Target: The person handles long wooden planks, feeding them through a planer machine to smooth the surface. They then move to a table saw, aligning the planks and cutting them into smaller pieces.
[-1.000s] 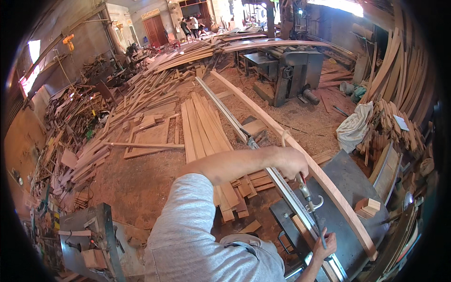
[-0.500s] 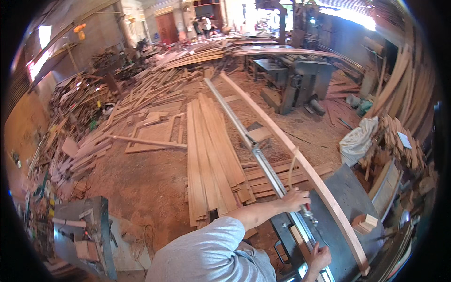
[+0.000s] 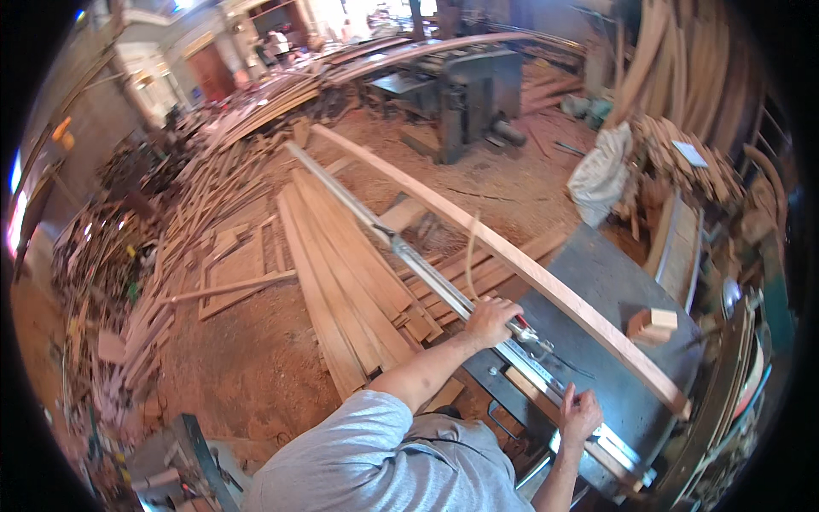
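A long metal rail runs slantwise from my waist out across the floor, its near end over a dark machine table. On the rail, my left hand is closed, with a red-handled metal fitting right at its fingers. What lies under its palm is hidden. My right hand is over the rail's near part, thumb up and fingers curled; whether something is in them is hidden. Beyond the rail, a long squared wooden beam crosses the table. A thin curved tan strip rises near my left hand.
Small wood blocks sit on the table's right side. Long planks lie on the floor to the left, with scrap wood piles farther left. A dark machine stands beyond, near a white sack.
The view has swung right, so the scene sits farther left. My left hand stays by the red-handled fitting. My right hand has shifted slightly along the rail, its thumb now raised.
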Demonstrator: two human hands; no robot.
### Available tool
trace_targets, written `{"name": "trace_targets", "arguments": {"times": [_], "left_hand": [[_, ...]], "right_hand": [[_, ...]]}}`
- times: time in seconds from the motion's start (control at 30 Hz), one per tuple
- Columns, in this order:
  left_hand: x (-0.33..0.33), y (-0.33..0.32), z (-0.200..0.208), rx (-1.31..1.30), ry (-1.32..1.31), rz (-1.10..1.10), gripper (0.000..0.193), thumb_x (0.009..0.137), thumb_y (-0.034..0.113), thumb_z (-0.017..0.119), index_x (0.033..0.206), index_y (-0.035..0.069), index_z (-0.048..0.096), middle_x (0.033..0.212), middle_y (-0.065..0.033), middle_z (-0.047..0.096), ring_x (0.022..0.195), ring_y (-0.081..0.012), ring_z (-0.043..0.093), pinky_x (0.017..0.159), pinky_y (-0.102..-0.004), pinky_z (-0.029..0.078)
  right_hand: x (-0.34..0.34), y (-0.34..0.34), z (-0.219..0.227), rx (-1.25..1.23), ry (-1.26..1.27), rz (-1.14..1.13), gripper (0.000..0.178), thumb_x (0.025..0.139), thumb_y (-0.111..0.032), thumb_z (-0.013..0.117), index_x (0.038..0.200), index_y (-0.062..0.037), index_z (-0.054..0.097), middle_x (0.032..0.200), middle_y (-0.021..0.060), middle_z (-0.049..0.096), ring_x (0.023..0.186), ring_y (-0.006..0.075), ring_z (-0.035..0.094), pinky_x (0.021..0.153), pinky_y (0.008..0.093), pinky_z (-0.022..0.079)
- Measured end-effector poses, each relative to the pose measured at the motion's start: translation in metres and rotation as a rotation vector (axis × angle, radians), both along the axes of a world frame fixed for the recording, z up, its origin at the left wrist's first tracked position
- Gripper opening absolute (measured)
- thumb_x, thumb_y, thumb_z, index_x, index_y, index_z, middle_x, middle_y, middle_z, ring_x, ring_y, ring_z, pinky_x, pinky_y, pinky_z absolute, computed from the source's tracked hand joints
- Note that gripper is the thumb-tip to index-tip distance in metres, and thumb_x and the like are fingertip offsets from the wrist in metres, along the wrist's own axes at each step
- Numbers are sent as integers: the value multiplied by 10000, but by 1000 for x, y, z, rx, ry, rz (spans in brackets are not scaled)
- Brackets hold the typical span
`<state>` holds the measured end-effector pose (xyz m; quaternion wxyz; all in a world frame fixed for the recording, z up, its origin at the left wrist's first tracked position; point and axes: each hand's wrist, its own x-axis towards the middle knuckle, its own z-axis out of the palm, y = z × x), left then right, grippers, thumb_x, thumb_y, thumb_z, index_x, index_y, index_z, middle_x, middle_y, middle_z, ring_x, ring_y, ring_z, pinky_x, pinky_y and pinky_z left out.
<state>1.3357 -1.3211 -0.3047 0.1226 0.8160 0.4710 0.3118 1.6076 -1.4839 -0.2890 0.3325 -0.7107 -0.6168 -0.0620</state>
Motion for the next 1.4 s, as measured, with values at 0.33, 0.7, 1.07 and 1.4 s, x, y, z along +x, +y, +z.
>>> {"name": "trace_targets", "arguments": {"times": [0.33, 0.7, 1.07, 1.4], "left_hand": [[2, 6, 5, -30, 80, 69, 406, 674, 43, 686, 1070, 132, 705, 1041, -83, 725, 1012, -305, 658, 875, -444, 450], [-1, 20, -10, -12, 74, 25, 393, 710, 65, 696, 1093, 152, 705, 1062, -73, 730, 1032, -293, 657, 910, -433, 434], [-6, 21, -13, -35, 73, 56, 413, 724, 99, 707, 1132, 161, 717, 1051, -62, 731, 1017, -284, 660, 917, -436, 438], [-7, 26, -21, -6, 115, 61, 398, 737, 154, 738, 1134, 181, 716, 1062, -48, 729, 1025, -261, 669, 901, -433, 458]], "right_hand": [[5, 13, 10, 88, -15, 36, 425, 836, -269, 795, 578, -96, 505, 580, 102, 532, 499, 314, 583, 475, 435, 466], [0, 19, 1, -6, -82, -112, 416, 920, -323, 742, 643, -100, 527, 543, 104, 544, 482, 324, 591, 467, 437, 475], [3, 28, -1, -142, -152, -155, 470, 932, -438, 709, 647, -79, 604, 613, 164, 634, 584, 394, 646, 538, 477, 496], [9, 33, -12, -139, -220, -232, 487, 938, -473, 677, 648, -86, 621, 656, 173, 650, 641, 412, 652, 593, 503, 497]]}}
